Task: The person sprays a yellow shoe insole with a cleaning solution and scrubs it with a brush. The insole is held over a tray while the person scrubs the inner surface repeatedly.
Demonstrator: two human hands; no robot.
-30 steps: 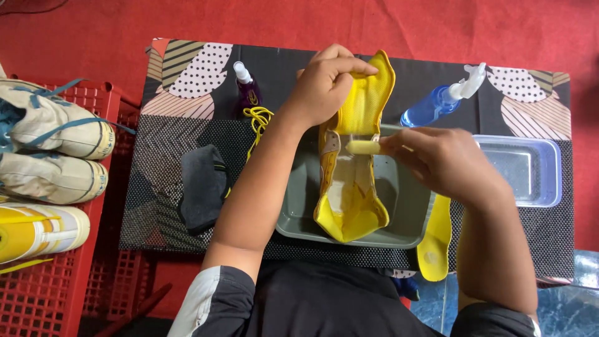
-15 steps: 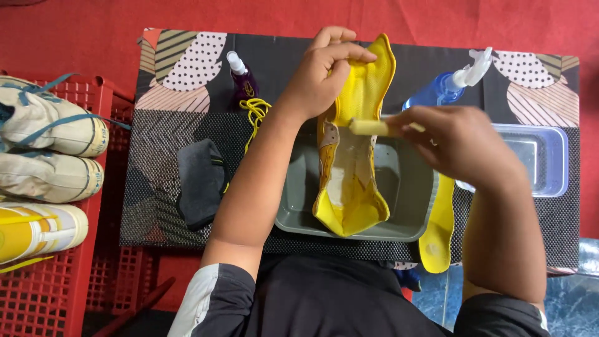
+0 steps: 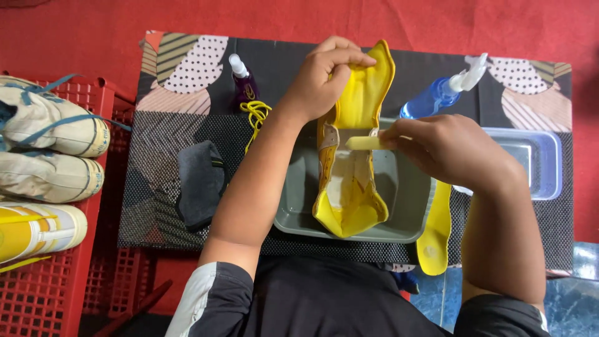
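1. Shoe work over a basin: yellow canvas shoe (image 3: 352, 168), laces out and tongue pulled open, was held upright-ish over the grey rectangular plastic basin (image 3: 409, 206), toe end down inside it.
2. Left hand (image 3: 321, 81) was closed around the shoe's upper heel end, fingers curled over the fabric edge, wrist bent down, forearm running diagonally from lower left.
3. Right hand (image 3: 446, 150) was closed in a pinch on a small pale yellow brush handle (image 3: 368, 143), its tip lying at the shoe opening; bristles not visible, so probably a brush, can't confirm.
4. Doing it well, as a judgement: keep the left grip firm so the shoe doesn't twist, keep the shoe over the basin so drips land inside, use short strokes along the inner lining.
5. Nearby: blue spray bottle with white trigger (image 3: 440, 93) behind the basin, clear plastic tub (image 3: 536, 162) to the right, yellow insole (image 3: 435, 234) beside the basin, coiled yellow lace (image 3: 256, 115), dark grey cloth (image 3: 199, 184) on the left.
6. Red plastic crate (image 3: 43, 287) at far left held white and yellow sneakers (image 3: 47, 150).
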